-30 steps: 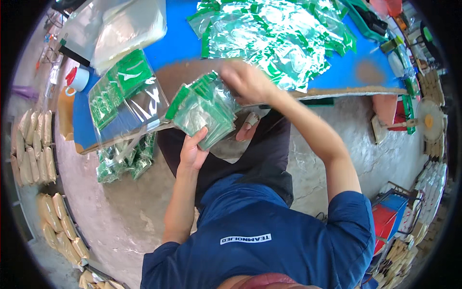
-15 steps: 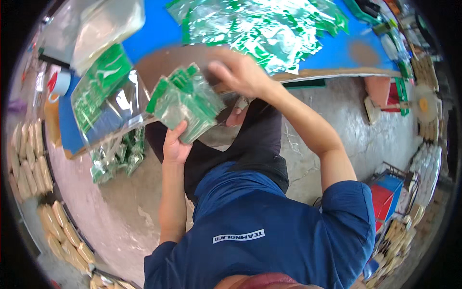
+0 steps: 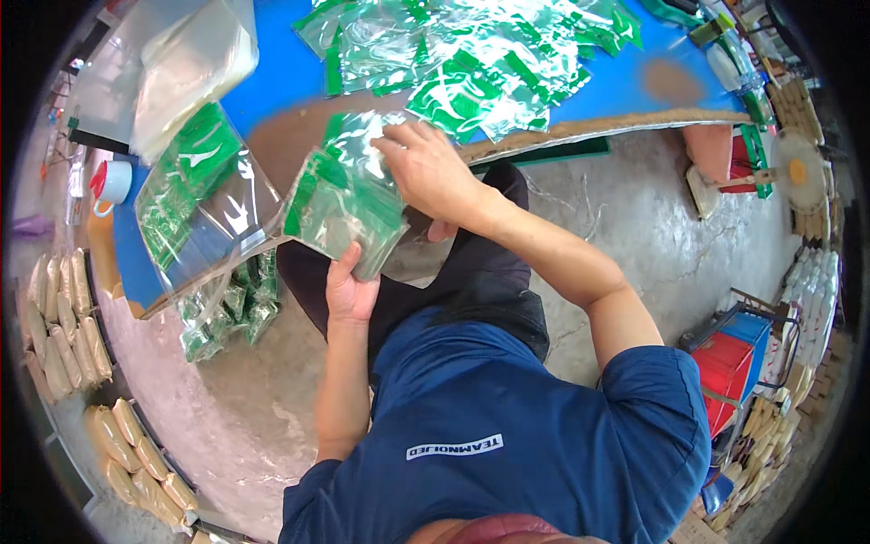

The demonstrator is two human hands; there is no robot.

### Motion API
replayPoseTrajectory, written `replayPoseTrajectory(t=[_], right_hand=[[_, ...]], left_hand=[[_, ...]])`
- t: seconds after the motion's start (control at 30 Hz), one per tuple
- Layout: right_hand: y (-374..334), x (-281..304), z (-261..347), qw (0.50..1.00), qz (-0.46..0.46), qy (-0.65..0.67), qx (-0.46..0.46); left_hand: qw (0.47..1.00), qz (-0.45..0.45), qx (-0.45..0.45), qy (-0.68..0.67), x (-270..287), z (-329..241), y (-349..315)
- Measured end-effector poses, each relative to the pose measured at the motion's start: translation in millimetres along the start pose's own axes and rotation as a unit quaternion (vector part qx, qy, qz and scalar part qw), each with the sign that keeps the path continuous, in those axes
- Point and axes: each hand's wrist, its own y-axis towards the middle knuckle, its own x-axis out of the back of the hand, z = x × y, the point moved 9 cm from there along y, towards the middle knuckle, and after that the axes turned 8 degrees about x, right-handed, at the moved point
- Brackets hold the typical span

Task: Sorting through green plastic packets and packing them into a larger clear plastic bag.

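My left hand (image 3: 352, 292) is closed on the lower edge of a stack of flat green-and-clear plastic packets (image 3: 340, 216), thumb on top. At the stack's upper right, my right hand (image 3: 432, 172) has its fingers bent over another such packet (image 3: 355, 136), which overlaps the stack; its fingertips are partly hidden. Just left of the stack, a large clear plastic bag (image 3: 243, 195) lies at the table edge with green packets (image 3: 190, 168) inside. A loose heap of the same shiny packets (image 3: 471, 63) spreads over the far side of the blue table (image 3: 281, 68).
Clear plastic bags (image 3: 195, 68) are piled at the far left, near a white-and-red mug (image 3: 111, 181). Below the table edge, more green packets (image 3: 237, 304) hang or lie. Red and blue crates (image 3: 732, 363) and a fan (image 3: 797, 172) stand to the right. Filled tan bags (image 3: 136, 449) line the left.
My right hand has come down onto a packet at the top of the stack. The fanned packets in my left hand now lie more evenly together.
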Motion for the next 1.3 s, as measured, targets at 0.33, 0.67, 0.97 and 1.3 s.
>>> replayPoseTrajectory(t=[0.33,0.67,0.97,1.3], right_hand=[[-21,40,-14,0.987,-0.078,-0.136,-0.018],[-53,35,-42,0.778,-0.341,0.486,-0.205],[-45,18,5,0.907,-0.156,0.348,-0.181],[-41,22,1,0.987,-0.081,0.138,0.014]], left_hand=[[0.999,-0.034,-0.026,-0.018,-1,-6,-2],[0.994,0.086,0.057,-0.047,-10,1,-1],[1.000,0.017,0.020,-0.007,1,-5,-3],[0.999,0.018,0.020,0.030,-21,3,7]])
